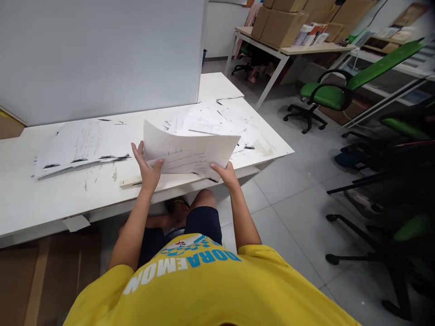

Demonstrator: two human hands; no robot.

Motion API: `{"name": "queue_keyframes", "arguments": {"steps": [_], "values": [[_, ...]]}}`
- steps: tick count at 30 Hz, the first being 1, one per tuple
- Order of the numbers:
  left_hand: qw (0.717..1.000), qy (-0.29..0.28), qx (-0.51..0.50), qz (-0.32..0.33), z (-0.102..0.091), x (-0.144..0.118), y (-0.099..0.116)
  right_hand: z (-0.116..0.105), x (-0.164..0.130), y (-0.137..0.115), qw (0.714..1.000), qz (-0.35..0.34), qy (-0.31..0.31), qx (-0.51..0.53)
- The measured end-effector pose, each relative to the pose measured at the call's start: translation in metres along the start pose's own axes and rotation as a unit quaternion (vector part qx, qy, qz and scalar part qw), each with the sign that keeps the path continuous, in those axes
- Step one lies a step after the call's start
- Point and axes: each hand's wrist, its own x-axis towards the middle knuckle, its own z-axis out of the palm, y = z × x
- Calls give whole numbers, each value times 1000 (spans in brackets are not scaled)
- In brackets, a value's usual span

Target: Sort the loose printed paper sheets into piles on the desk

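A small batch of paper sheets (190,151) is held up above the front edge of the white table, its upper part curling and some print visible. At its left side, my left hand (148,172) holds the sheets between the thumb and the raised fingers. My right hand (224,173) pinches the right lower side, thumb in front and fingers hidden behind. Left of my hands, a stack of printed papers (90,140) lies on the tabletop, with dark smudges along its near edge. Behind the held sheets, more loose papers (207,120) are spread out.
A pale strip-like object (131,182) lies at the table's (20,181) front edge. A grey partition panel (102,54) stands along the back. Cardboard boxes (280,27) sit on another desk. A green office chair (326,95) stands to the right; a person's feet show beneath that desk.
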Motion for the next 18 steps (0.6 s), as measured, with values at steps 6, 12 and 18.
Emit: {"name": "queue_keyframes", "arguments": {"steps": [6,12,18], "values": [[999,44,-9,-12,4,2,-12,4,-12,20,998,-11,66,8],[992,69,-104,29,18,-12,-29,-18,-12,22,997,-11,78,17],[967,61,-246,-32,38,-12,-23,-22,-14,28,996,-12,83,19]]}}
